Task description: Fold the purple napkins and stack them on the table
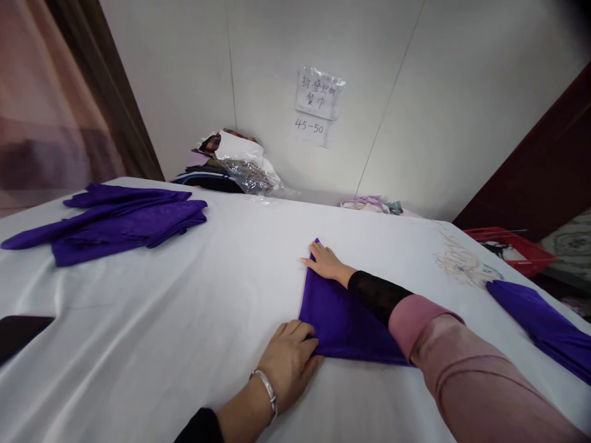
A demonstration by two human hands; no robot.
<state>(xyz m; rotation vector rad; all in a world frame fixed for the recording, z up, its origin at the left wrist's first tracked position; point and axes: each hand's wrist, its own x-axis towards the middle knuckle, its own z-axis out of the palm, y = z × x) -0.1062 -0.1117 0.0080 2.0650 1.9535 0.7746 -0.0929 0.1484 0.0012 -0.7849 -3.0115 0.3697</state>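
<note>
A purple cloth napkin (pixel 348 326), folded into a triangle, lies on the white-covered table. My right hand (pixel 327 261) rests flat near its far point, fingers stretched out and the thumb apart to the left. At the near left corner, my left hand (pixel 290 354), with a silver bangle at the wrist, has its fingers bent and closed over the corner. My right forearm, in a black cuff and pink sleeve, hides the napkin's right side.
Loose purple cloths (pixel 129 218) lie at the far left, and folded purple ones (pixel 545 323) at the right edge. A dark flat object (pixel 21 335) sits at the left. Behind the table are a fabric pile (pixel 231 163) and a red basket (pixel 538 255). A handwritten sign (pixel 317 95) hangs on the wall.
</note>
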